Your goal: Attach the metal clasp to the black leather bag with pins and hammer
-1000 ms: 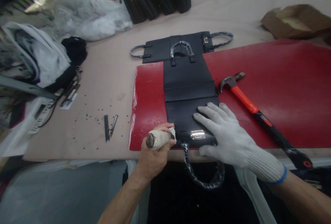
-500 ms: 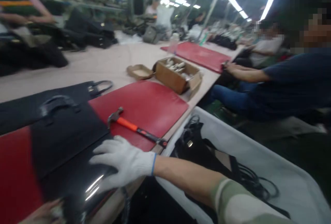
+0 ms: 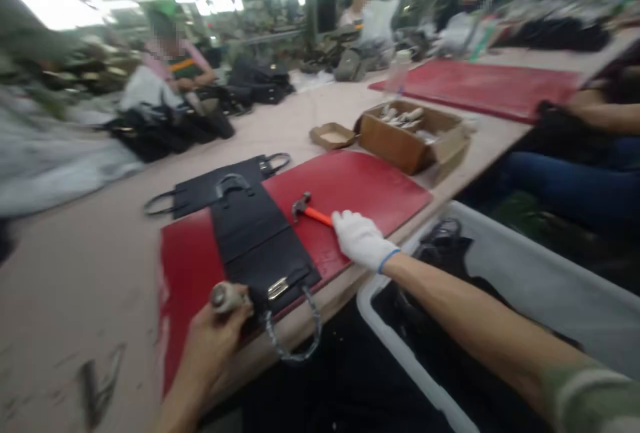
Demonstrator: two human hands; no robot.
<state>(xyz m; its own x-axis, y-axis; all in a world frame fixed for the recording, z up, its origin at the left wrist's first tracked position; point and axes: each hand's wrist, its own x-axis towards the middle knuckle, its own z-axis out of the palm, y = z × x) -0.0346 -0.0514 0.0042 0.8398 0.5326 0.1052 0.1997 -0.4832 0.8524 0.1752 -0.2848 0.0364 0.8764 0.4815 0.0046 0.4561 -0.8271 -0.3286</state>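
My right hand [image 3: 363, 238], in a white knitted glove, is closed around the handle of a claw hammer [image 3: 318, 215]. The hammer's head rests over the red mat [image 3: 370, 183]. My left hand [image 3: 217, 326] is bare and grips a short pale cylinder [image 3: 226, 298] with a round end; its lower part is hidden. Close beside that hand lies an opened-out black bag [image 3: 255, 226] with a metal clasp [image 3: 278, 288] and dark handles. One wrapped handle [image 3: 295, 356] hangs over the table's near edge.
An open cardboard box [image 3: 395, 143] of white pieces stands beyond the mat, beside a small cardboard tray [image 3: 332, 136]. A white bin [image 3: 530, 253] with black bags is at right below the table. Co-workers sit at right and far left. A dark tool [image 3: 95, 386] lies at lower left.
The view has swung left. My right hand has moved from over the black bag onto the hammer's handle and closed around it. My left hand has come further into view with the pale cylinder.
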